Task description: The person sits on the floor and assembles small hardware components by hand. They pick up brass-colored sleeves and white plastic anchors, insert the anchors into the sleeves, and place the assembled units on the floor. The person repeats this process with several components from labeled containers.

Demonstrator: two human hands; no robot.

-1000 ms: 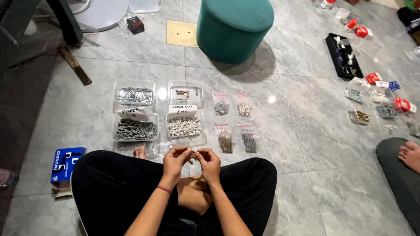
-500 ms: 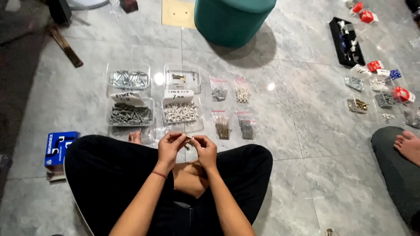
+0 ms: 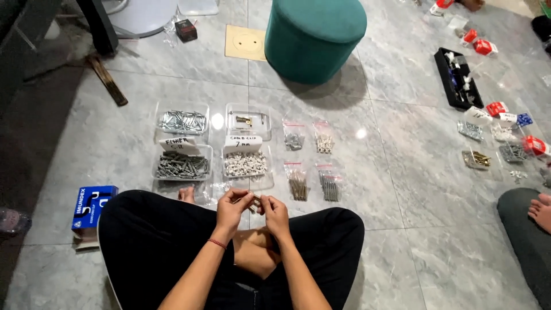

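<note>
Hands are meeting above the crossed legs: left hand (image 3: pixel 232 208) and right hand (image 3: pixel 274 211) are pinching a small bag (image 3: pixel 252 201) between closed fingertips. Just ahead, tubs are sitting on the floor, holding white clips (image 3: pixel 245 164), grey plugs (image 3: pixel 182 166) and silver screws (image 3: pixel 182 121); bagged screws (image 3: pixel 297 186) are lying beside them

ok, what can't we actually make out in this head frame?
- Small item pinched between left hand and right hand: too small, fingers cover it.
- Clear tray nearest the knees: contents hidden behind both hands.
- Another person's foot: cut off by the right edge.
- Small bags of fasteners: types too small to tell.
</note>
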